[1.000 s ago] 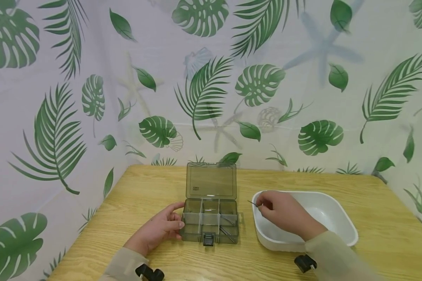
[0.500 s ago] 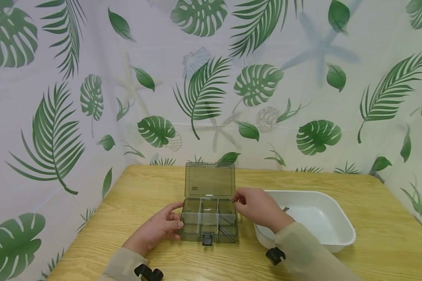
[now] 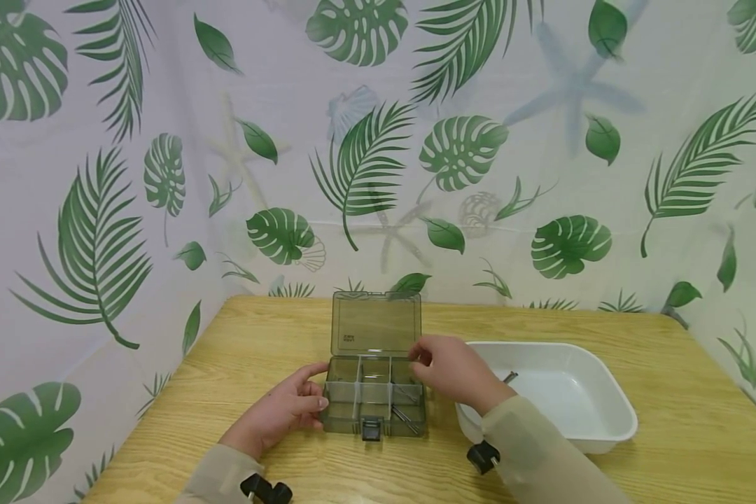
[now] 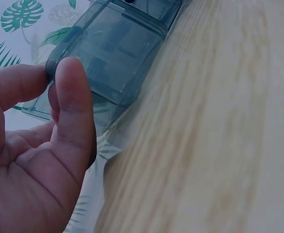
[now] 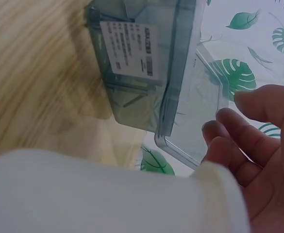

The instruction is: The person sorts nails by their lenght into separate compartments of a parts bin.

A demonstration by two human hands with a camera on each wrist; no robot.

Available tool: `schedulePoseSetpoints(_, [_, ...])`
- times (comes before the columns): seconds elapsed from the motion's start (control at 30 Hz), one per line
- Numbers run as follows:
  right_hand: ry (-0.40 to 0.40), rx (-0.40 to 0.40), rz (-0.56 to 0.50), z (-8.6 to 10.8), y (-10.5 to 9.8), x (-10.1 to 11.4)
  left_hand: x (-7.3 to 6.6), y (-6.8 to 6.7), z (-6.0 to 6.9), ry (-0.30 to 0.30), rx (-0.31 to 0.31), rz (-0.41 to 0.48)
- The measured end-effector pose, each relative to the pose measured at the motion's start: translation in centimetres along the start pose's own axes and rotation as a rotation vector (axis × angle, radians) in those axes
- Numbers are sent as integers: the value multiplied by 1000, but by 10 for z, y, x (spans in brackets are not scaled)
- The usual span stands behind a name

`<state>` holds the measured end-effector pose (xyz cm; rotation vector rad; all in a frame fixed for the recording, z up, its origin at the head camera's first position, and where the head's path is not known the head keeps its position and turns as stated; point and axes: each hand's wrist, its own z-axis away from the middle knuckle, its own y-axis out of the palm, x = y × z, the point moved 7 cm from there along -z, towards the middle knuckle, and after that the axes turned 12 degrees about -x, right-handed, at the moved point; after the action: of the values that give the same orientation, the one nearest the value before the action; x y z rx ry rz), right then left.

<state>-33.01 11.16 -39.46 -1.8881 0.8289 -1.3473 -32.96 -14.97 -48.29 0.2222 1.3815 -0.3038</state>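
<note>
Gripping the left edge of a translucent grey compartment box (image 3: 343, 424), the left hand (image 3: 290, 402) is clamped there with thumb and forefinger set near its corner. The right hand (image 3: 450, 367) is held over the back right compartment; its thumb and fingertips are seen slightly apart in the right wrist view, with nothing visible between them. The box is set near the middle of a wood-grained bench (image 3: 403, 472), its hinged lid (image 3: 376, 320) raised upright at the back and its black latch (image 3: 371, 428) turned to the front. Slim metal fasteners (image 3: 406, 418) are leaned in the front right compartment; whether another, seen through the divider, is in the back one cannot be told. A printed label (image 5: 130, 48) is stuck on the right outer wall. Just to the right, a white plastic basin (image 3: 579, 399) is placed, with small metal pieces (image 3: 510, 378) at its inner left side. Behind the bench, a leaf-patterned cloth (image 3: 365, 140) is hung.
</note>
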Motion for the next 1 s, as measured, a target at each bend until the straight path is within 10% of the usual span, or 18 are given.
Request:
schedulePoseSetpoints(0.53, [-64, -17, -11, 11, -22, -11, 0, -3, 1, 8, 0, -10])
schedulePoseSetpoints(1.0, [3, 42, 14, 27, -51, -62, 1, -1, 0, 0, 0, -11])
